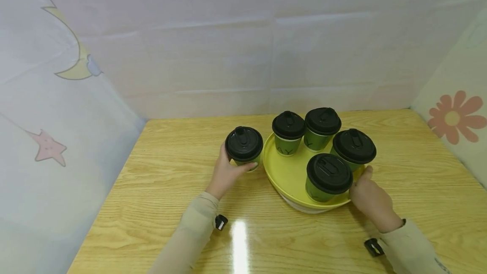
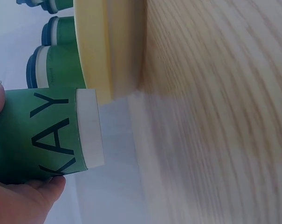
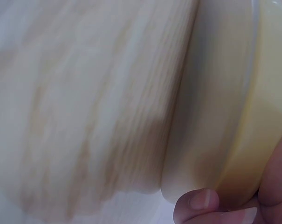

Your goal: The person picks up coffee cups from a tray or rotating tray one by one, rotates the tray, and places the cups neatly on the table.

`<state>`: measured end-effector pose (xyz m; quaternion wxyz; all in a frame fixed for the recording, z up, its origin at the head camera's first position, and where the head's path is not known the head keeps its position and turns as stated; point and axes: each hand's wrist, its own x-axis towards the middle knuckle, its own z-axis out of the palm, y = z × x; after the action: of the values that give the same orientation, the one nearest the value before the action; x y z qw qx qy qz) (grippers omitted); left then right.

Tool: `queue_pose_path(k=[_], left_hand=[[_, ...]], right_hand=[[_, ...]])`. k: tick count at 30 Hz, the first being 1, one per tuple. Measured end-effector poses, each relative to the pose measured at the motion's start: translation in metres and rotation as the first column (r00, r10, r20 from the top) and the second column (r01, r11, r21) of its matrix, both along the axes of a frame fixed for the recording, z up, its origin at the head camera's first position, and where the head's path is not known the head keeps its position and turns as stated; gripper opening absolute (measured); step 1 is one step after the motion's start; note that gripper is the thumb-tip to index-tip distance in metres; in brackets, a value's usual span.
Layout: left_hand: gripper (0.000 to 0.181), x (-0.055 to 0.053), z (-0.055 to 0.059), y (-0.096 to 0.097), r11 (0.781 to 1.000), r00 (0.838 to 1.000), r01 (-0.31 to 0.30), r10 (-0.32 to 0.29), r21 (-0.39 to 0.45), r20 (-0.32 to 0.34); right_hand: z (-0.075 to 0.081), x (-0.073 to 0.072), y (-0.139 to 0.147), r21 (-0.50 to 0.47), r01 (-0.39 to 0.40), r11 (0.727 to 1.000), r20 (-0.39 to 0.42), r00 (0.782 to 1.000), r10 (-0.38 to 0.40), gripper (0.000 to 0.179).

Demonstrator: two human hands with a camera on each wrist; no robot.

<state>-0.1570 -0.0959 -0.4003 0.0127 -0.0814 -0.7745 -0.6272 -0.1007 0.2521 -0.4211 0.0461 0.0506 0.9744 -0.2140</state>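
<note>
Green lidded cup (image 1: pixel 244 146), the one held in our left hand (image 1: pixel 224 175), hangs just beside the left edge of the yellow tray (image 1: pixel 283 174). Our left fingers are clamped round its body, with the thumb across the near side and the black lid facing up. In the left wrist view we read the dark letters KAY on the green, above a white band at the base, and pale background shows between that base and the desk (image 1: pixel 179 172), so we have the cup raised.

Our right hand (image 1: pixel 370 200) is at the near right of the tray, its fingers curled round the rim; the right wrist view shows fingertips against the tray's pale side (image 3: pixel 210 107).

Four more cups with black lids stand upright on the tray: a back left cup (image 1: pixel 288 132), a back right cup (image 1: pixel 322 127), a right cup (image 1: pixel 354 147) and a near cup (image 1: pixel 329 176). The two on the right stand close to our right hand.

We wear light sleeves (image 1: pixel 195 219), and a small black device shows beside each forearm. Pale sheeting behind the desk carries a yellow moon (image 1: pixel 74 71), a pink star (image 1: pixel 50 147) and a red flower (image 1: pixel 454 117).
</note>
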Motion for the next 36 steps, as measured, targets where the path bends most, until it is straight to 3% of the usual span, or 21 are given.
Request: queue_pose_path(k=[7,10,13,20,25,32,36], left_hand=[[0.092,0.011,0.025,-0.002,1.0,1.0,-0.001,0.002,-0.031,0.026],[0.091,0.012,0.026,-0.006,0.999,1.0,-0.004,0.005,-0.044,0.014],[0.089,0.009,0.022,-0.01,0.999,1.0,-0.013,0.013,-0.048,0.01],[0.096,-0.008,-0.012,-0.027,0.998,0.998,-0.042,0.044,-0.043,0.042],[0.096,-0.009,-0.017,-0.035,0.997,0.998,-0.057,0.058,-0.045,0.024],[0.096,-0.009,-0.021,-0.047,0.994,0.995,-0.091,0.093,-0.053,0.036],[0.095,-0.008,-0.021,-0.056,0.995,0.995,-0.092,0.093,-0.042,0.028]], right_hand=[[0.002,0.0,-0.001,-0.019,0.013,1.0,0.037,0.999,-0.013,0.062],[0.002,0.0,0.0,-0.015,-0.001,1.0,0.015,1.0,0.002,0.061],[0.0,0.001,0.0,-0.007,-0.014,1.0,-0.01,1.0,0.014,0.059],[-0.002,-0.001,0.002,-0.013,-0.011,1.0,0.0,1.0,0.011,0.06],[-0.002,-0.002,0.003,-0.015,-0.006,1.0,0.014,1.0,0.006,0.061],[0.001,-0.005,0.003,-0.052,0.037,0.998,0.112,0.993,-0.031,0.067],[0.001,-0.005,0.003,-0.053,0.031,0.998,0.105,0.994,-0.025,0.066]])
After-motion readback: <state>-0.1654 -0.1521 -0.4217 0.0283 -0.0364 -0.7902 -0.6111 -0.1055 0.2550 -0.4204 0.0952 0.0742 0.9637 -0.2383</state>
